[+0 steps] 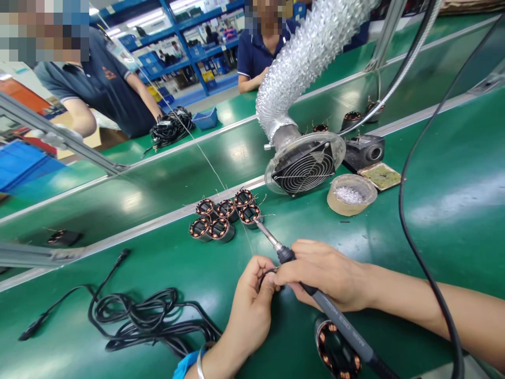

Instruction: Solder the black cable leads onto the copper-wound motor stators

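Green and glossy, the tabletop (442,221) carries all the work before us; we take the two hands as the clock's centre. Our right hand (335,276) has its fingers wrapped round a grey-and-black pen-shaped soldering iron (335,310), gripped forward near the dark collar, presumably for fine control while keeping skin off the hot metal. Its tip points to eleven o'clock, over the nearest of six round black stators with copper windings (226,209); we cannot tell whether it touches. Our left hand (252,305) pinches a small dark piece (268,275) between nearly closed fingers, probably to steady it, though most is hidden. A crinkled silver duct (292,79) ends between twelve and one in a round fan hood (303,168), likely set close to draw fumes. Near two sit a tan round tub of silvery shavings (349,208) and a square yellowish pad (381,176), perhaps handy for wiping the tip. Coiled black cable (150,321) lies toward nine, and another copper-wound stator (335,347) near four, within easy reach.
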Available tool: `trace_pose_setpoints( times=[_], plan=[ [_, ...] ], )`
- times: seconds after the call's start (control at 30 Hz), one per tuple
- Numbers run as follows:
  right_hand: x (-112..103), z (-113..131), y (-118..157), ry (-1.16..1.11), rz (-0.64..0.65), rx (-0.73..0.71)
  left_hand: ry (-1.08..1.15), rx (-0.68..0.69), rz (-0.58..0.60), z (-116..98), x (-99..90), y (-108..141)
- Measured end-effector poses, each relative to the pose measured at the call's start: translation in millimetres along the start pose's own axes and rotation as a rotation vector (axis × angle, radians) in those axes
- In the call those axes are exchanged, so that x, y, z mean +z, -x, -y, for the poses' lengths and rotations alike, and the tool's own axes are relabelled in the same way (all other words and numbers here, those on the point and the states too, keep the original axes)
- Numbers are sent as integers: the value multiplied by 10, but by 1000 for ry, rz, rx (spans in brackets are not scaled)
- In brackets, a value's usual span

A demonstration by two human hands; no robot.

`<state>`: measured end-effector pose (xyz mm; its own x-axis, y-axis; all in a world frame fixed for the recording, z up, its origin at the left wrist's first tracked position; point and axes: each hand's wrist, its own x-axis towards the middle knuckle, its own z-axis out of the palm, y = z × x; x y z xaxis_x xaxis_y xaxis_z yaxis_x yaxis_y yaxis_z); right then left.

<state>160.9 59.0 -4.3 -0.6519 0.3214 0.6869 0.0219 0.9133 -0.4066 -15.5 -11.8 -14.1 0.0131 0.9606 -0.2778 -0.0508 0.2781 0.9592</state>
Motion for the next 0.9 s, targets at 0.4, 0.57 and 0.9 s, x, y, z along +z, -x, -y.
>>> trace_pose_setpoints(
  times=[0.4,0.57,0.9],
  plan=[
    [-5,-11,2,-338,-51,470,110,-287,92,-212,-6,11],
    [10,-7,-19,-304,-25,450,177,-354,90,-249,-20,18],
    [42,-31,-11,-312,-20,461,348,-453,132,-261,-50,18]
  ],
)
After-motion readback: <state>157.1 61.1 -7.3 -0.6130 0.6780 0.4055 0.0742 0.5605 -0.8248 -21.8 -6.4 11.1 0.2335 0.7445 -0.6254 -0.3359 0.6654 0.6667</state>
